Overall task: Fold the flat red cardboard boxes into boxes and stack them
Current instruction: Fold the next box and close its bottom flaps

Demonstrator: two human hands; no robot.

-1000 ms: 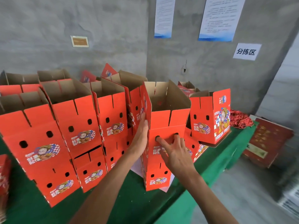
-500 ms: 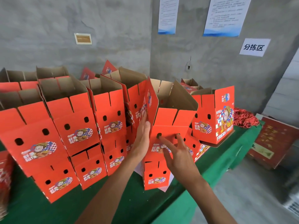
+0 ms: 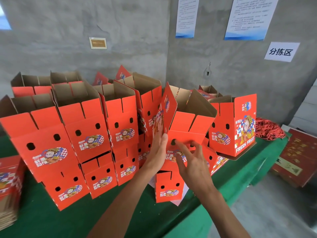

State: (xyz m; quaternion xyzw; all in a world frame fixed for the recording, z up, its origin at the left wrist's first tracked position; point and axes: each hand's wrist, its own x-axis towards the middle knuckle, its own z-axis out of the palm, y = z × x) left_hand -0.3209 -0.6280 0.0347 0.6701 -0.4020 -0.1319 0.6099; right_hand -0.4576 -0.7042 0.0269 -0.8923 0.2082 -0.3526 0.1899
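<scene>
An upright folded red box (image 3: pixel 188 127) with open top flaps stands on a lower red box (image 3: pixel 169 188) on the green table (image 3: pixel 72 219). My left hand (image 3: pixel 158 152) lies flat against the upper box's left side, fingers straight. Spread over that box's front face, my right hand (image 3: pixel 192 160) has one fingertip at the left round hole. Several folded red boxes (image 3: pixel 85 133) stand in two-high stacks to the left. A pile of flat red boxes (image 3: pixel 9 184) lies at the table's left edge.
Another folded box (image 3: pixel 240 127) marked FRESH FRUIT sits tilted on stacked boxes at the right. A heap of red cords (image 3: pixel 269 129) lies at the table's far right end. A dark red carton (image 3: pixel 298 157) sits on the floor to the right. Grey concrete walls stand close behind.
The upper box has tilted slightly right as my view moved closer. My right hand has opened and slid down the front face; my left hand stays flat on the box's side.
</scene>
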